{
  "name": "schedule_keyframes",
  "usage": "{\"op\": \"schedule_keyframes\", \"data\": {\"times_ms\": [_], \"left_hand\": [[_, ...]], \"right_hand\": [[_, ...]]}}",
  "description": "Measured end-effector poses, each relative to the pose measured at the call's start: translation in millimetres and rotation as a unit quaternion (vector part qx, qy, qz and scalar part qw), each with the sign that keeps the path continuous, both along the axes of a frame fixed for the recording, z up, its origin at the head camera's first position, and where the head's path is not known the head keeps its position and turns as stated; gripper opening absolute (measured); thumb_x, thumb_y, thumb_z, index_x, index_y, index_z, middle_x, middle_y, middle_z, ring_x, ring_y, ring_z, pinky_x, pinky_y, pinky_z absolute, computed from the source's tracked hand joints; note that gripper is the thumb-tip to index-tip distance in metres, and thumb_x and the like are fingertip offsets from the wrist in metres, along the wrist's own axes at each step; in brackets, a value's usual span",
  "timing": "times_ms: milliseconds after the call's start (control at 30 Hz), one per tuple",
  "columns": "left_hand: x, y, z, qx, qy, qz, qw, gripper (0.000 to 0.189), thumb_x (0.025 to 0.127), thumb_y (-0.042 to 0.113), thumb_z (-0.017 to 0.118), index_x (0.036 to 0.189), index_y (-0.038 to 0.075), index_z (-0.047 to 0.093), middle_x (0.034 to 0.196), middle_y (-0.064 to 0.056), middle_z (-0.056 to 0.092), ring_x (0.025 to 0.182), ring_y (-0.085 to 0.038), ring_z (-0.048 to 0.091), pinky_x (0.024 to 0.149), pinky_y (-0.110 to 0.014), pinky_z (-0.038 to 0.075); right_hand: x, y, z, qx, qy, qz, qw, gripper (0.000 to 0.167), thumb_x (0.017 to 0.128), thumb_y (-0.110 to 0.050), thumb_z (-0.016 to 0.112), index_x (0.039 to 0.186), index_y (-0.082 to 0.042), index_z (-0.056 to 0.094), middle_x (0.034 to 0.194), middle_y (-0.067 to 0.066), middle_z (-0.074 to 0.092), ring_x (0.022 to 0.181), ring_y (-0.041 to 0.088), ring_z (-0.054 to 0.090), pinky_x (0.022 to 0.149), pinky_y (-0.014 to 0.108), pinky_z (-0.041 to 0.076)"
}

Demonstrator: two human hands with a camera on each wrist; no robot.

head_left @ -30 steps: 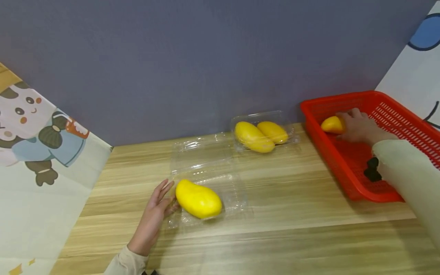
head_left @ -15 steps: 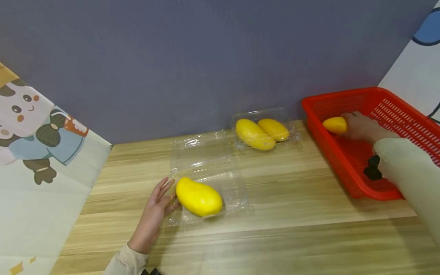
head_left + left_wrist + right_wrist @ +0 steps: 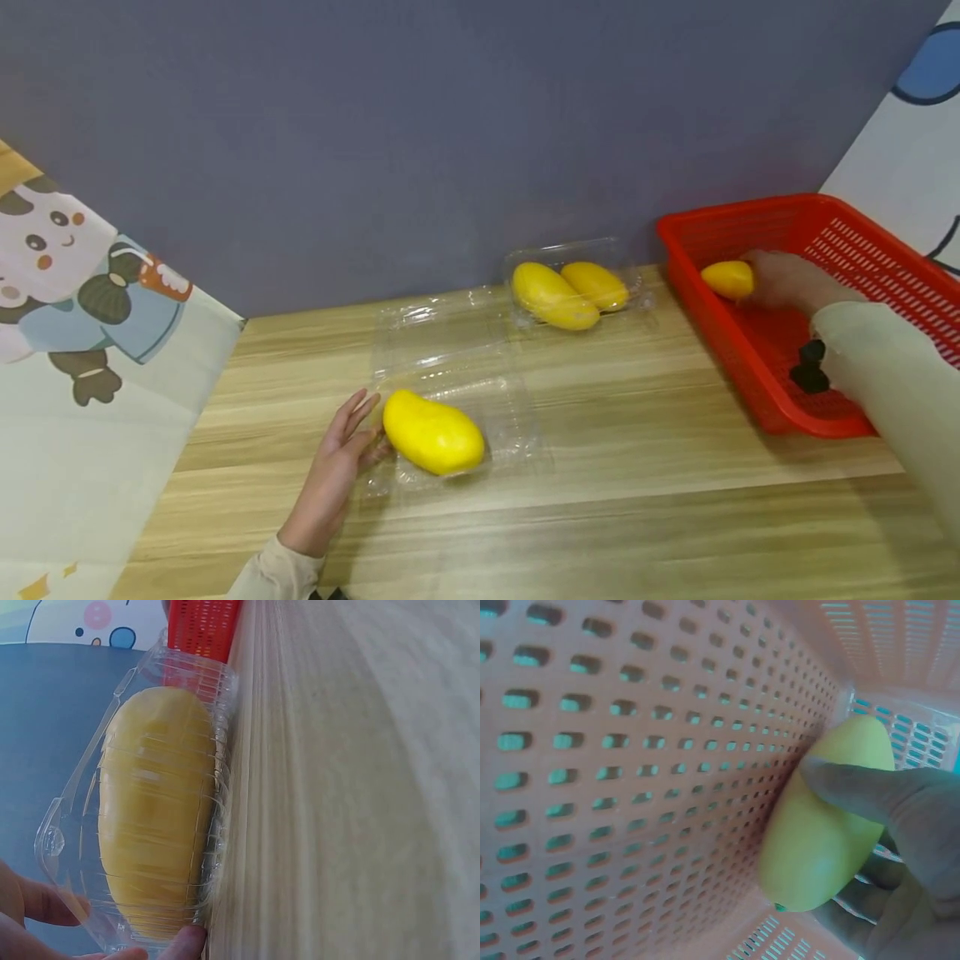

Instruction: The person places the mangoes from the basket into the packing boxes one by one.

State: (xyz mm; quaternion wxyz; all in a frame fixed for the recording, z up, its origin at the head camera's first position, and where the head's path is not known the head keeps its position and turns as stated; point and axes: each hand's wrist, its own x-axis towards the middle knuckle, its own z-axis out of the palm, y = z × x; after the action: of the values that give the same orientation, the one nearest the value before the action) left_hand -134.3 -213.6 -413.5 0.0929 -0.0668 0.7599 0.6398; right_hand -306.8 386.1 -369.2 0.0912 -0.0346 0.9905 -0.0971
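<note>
In the head view, my left hand (image 3: 339,467) rests against the left side of an open clear plastic clamshell box (image 3: 506,408), its fingers loosely extended. One yellow mango (image 3: 433,433) lies in the near half. The left wrist view shows my fingertips (image 3: 184,941) at the end wall of that box. My right hand (image 3: 783,279) reaches into a red plastic basket (image 3: 780,408). There it holds another mango (image 3: 821,825), its thumb across the top and other fingers underneath, close to the perforated wall.
Behind the open box, toward the right, stands a second clear box (image 3: 577,250) with two mangoes (image 3: 555,296) inside. A grey wall (image 3: 450,150) rises at the table's back edge. The wooden table (image 3: 637,533) stretches in front.
My right hand stays in the basket with the mango, which has turned slightly in its grip. The left hand and the boxes have hardly moved.
</note>
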Motion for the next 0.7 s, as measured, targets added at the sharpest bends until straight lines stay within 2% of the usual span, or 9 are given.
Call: {"op": "schedule_keyframes", "data": {"times_ms": [100,300,700], "left_hand": [[1.2,-0.4,-0.2,0.000,0.001,0.003,1.0000,0.061,0.104,0.006,0.035,0.160,0.018,0.014,0.166,-0.007,0.023,0.142,-0.036,0.040,0.104,-0.034,0.052],[2.4,-0.3,-0.3,0.007,0.003,0.008,0.9999,0.061,0.104,0.006,0.035,0.160,0.017,0.016,0.165,-0.008,0.024,0.141,-0.035,0.041,0.101,-0.031,0.054],[1.8,1.3,0.2,0.004,0.003,0.008,1.0000,0.061,0.104,0.006,0.035,0.160,0.017,0.015,0.166,-0.007,0.024,0.141,-0.036,0.041,0.102,-0.032,0.054]], "right_hand": [[-0.7,-1.3,2.1,0.014,-0.002,0.012,0.9998,0.065,0.081,-0.019,0.076,0.128,0.013,0.046,0.105,0.032,0.059,0.093,0.045,0.054,0.088,0.067,0.045],[0.5,-3.0,3.7,0.017,-0.017,0.009,0.9997,0.074,0.079,-0.019,0.079,0.135,0.012,0.042,0.115,0.036,0.057,0.101,0.050,0.052,0.095,0.073,0.041],[4.4,0.5,7.6,0.017,-0.015,0.007,0.9997,0.080,0.077,-0.028,0.081,0.136,0.012,0.043,0.114,0.034,0.058,0.099,0.046,0.052,0.091,0.069,0.043]]}}
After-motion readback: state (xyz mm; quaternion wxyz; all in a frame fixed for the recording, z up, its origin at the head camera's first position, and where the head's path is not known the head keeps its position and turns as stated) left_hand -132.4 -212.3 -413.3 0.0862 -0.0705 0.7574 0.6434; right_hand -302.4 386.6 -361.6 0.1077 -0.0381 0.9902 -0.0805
